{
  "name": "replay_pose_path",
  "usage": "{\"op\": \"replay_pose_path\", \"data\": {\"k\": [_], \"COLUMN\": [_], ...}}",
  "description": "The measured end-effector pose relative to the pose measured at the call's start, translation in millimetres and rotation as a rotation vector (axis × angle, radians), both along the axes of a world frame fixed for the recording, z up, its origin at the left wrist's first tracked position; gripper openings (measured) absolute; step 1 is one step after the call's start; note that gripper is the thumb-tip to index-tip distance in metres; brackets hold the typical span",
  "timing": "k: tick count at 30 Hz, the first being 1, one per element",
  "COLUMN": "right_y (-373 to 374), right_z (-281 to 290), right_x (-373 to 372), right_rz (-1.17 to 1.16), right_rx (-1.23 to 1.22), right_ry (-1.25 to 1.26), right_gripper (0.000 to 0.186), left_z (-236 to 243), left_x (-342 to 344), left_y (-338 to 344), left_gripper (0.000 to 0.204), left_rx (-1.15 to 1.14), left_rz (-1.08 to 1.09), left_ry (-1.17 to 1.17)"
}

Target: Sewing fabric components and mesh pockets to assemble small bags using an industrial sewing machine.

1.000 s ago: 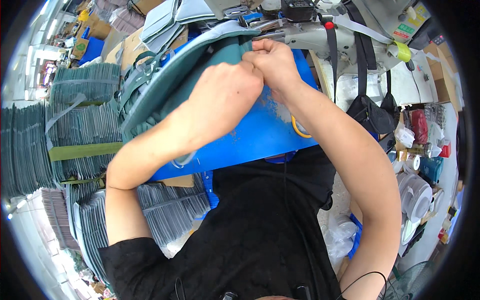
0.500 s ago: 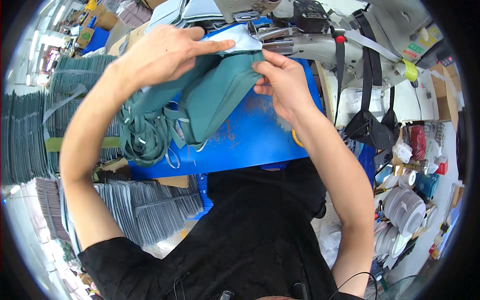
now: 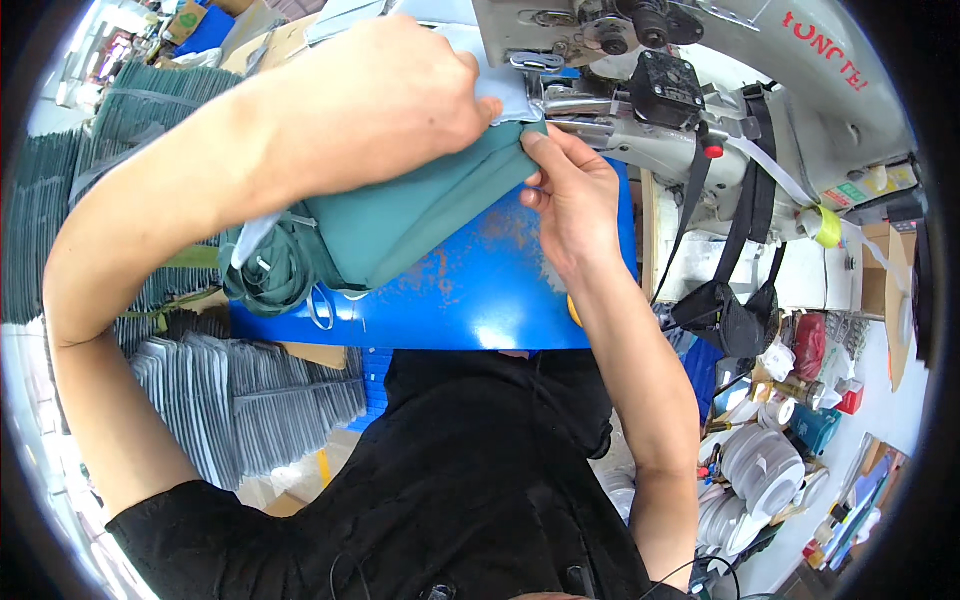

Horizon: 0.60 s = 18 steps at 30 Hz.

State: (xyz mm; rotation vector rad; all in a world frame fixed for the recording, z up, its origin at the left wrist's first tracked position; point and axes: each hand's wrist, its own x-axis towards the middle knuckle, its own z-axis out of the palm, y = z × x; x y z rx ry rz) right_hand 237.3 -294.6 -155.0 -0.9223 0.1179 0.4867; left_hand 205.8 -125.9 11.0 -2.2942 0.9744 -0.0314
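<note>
A green fabric piece [image 3: 400,215] lies folded over the blue tabletop, its upper edge meeting a light blue fabric piece [image 3: 500,88] beside the sewing machine [image 3: 560,75]. My right hand [image 3: 578,195] pinches the green fabric at its right corner, close to the machine's metal guide. Closed over the line where both fabrics meet is my left hand [image 3: 420,95], knuckles up; its fingertips are mostly hidden, so what it grips does not show. A bundle of green straps [image 3: 275,270] hangs at the left end of the green fabric.
Bundled stacks of green pieces [image 3: 45,220] and grey pieces [image 3: 240,405] stand at the left. The blue tabletop [image 3: 470,300] ends just before my body. Black straps [image 3: 740,200] hang from the machine at the right, above white spools [image 3: 760,470].
My left hand has moved right and curled from a stretched index finger into a closed hand. My right hand keeps its pinch on the green fabric. The view has shifted, showing more of the machine.
</note>
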Motion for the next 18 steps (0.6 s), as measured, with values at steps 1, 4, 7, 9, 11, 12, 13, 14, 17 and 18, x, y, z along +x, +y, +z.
{"op": "replay_pose_path", "data": {"k": [1, 4, 7, 9, 11, 12, 13, 14, 17, 18], "right_y": [1, 3, 0, 1, 0, -1, -3, -3, -5, -6], "right_z": [-2, -7, -12, -15, -17, -19, -20, -21, -21, -23], "right_x": [0, -2, -1, -5, -7, -8, -9, -10, -17, -20], "right_rz": [-0.011, -0.01, -0.024, -0.02, -0.039, -0.042, -0.039, -0.036, -0.051, -0.055], "right_rx": [0.006, 0.044, 0.077, 0.09, 0.121, 0.123, 0.122, 0.123, 0.12, 0.119], "right_ry": [0.008, -0.002, -0.029, -0.039, -0.069, -0.071, -0.087, -0.102, -0.184, -0.184], "right_gripper": [0.02, 0.02, 0.022, 0.023, 0.028, 0.028, 0.029, 0.03, 0.03, 0.03], "left_z": [-4, -9, -32, -42, -49, -54, -57, -58, -62, -64], "left_x": [-3, -21, -27, -32, -35, -34, -35, -37, -34, -32], "left_y": [-2, -20, -38, -47, -55, -58, -62, -67, -80, -83], "left_gripper": [0.045, 0.042, 0.043, 0.044, 0.045, 0.048, 0.048, 0.047, 0.044, 0.041], "left_rx": [0.001, -0.063, -0.115, -0.139, -0.225, -0.29, -0.289, -0.308, -0.371, -0.416], "left_rz": [0.004, 0.062, 0.172, 0.189, 0.247, 0.281, 0.277, 0.306, 0.367, 0.404], "left_ry": [0.001, -0.03, -0.038, -0.071, -0.088, -0.08, -0.08, -0.069, -0.043, -0.029]}}
